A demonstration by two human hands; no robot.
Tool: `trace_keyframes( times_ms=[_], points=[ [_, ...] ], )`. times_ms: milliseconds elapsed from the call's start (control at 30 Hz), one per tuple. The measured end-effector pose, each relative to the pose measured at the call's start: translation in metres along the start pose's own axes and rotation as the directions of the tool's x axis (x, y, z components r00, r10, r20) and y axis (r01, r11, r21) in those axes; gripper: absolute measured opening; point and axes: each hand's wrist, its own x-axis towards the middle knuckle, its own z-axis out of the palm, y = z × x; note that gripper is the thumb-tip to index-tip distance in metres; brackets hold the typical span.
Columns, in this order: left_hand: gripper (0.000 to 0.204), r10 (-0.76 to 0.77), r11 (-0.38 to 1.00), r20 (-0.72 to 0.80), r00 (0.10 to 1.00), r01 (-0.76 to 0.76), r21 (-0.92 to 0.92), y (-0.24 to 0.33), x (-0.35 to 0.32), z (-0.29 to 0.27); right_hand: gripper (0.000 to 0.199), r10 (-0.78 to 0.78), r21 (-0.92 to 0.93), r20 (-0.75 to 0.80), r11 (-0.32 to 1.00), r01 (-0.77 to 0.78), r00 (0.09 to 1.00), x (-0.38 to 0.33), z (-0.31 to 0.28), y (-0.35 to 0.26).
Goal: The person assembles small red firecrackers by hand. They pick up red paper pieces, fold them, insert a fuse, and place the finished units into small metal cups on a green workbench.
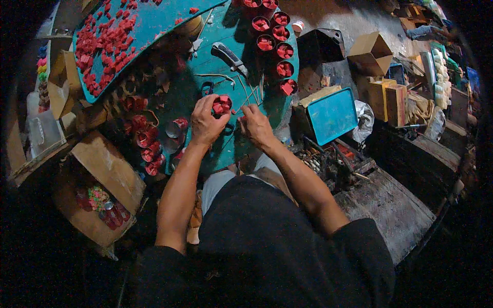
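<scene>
My left hand (206, 122) grips a small round cup (222, 104) filled with red pieces, held over a teal worktable (246, 46). Right beside it, my right hand (255, 126) pinches a thin stick, its fingers closed near the cup's rim. More thin sticks (251, 92) lie on the table just beyond the cup. A row of several filled red cups (277, 51) curves along the table's right edge. A utility knife (229, 55) rests farther back. Scissors (208, 88) lie just above my left hand.
A teal board (149, 20) strewn with red chunks (105, 46) leans at the upper left. Red cups (146, 143) pile up left of my forearm. An open cardboard box (105, 190) sits lower left. A teal-lidded box (333, 115) and cardboard boxes (371, 51) stand right.
</scene>
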Motion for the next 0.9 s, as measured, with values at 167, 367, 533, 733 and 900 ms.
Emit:
trace_keyframes(
  times_ms=[167, 367, 533, 733, 900],
  points=[
    [0.059, -0.016, 1.000, -0.128, 0.992, 0.014, -0.013, 0.004, 0.035, -0.036, 0.031, -0.167, -0.265, -0.355, 0.962, 0.072, 0.920, 0.105, -0.018, -0.006],
    [0.059, -0.026, 0.999, -0.078, 0.997, 0.024, -0.025, 0.019, 0.119, -0.033, 0.018, -0.063, -0.336, -0.212, 0.942, -0.013, 0.975, 0.155, 0.032, 0.010],
    [0.059, -0.029, 0.999, 0.108, 0.994, 0.032, -0.026, 0.003, 0.171, 0.025, 0.022, -0.136, -0.053, -0.260, 0.990, 0.127, 0.956, 0.087, 0.085, 0.021],
    [0.060, 0.017, 0.976, 0.054, 0.998, -0.005, -0.217, -0.029, 0.184, 0.066, 0.015, 0.219, 0.038, -0.110, 0.976, -0.216, 0.970, 0.038, 0.009, 0.023],
    [0.059, 0.044, 0.999, 0.005, 0.999, -0.044, 0.024, -0.022, 0.147, 0.027, 0.016, 0.231, -0.133, -0.277, 0.952, -0.276, 0.933, 0.060, -0.005, 0.033]
  ],
)
